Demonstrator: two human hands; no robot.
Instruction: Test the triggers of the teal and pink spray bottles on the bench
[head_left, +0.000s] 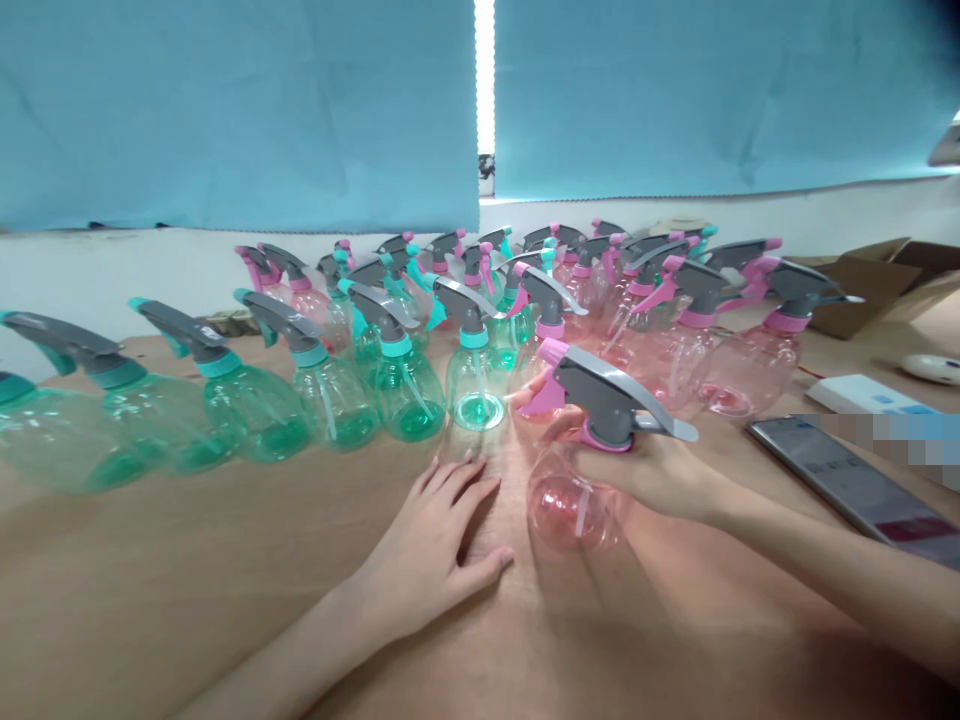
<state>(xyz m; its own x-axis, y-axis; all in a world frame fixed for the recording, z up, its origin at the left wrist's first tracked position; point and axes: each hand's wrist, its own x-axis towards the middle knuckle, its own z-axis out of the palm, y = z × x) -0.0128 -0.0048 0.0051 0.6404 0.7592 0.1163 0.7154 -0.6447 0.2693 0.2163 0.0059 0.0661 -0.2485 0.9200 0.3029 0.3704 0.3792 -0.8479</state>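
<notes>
My right hand [645, 470] grips a clear pink spray bottle [574, 505] by its neck, under the grey trigger head with a pink nozzle [607, 395]; the bottle stands on the brown table [187, 580]. My left hand [431, 545] lies flat on the table just left of that bottle, fingers spread, holding nothing. Right behind my hands stands a green spray bottle [474, 385] at the end of a row.
Several green spray bottles [247, 405] line the left, several pink ones [705, 340] crowd the back right. A phone [847, 485] and a white box [862, 393] lie at the right, with a cardboard box [870, 285] behind. Blue curtains hang at the back.
</notes>
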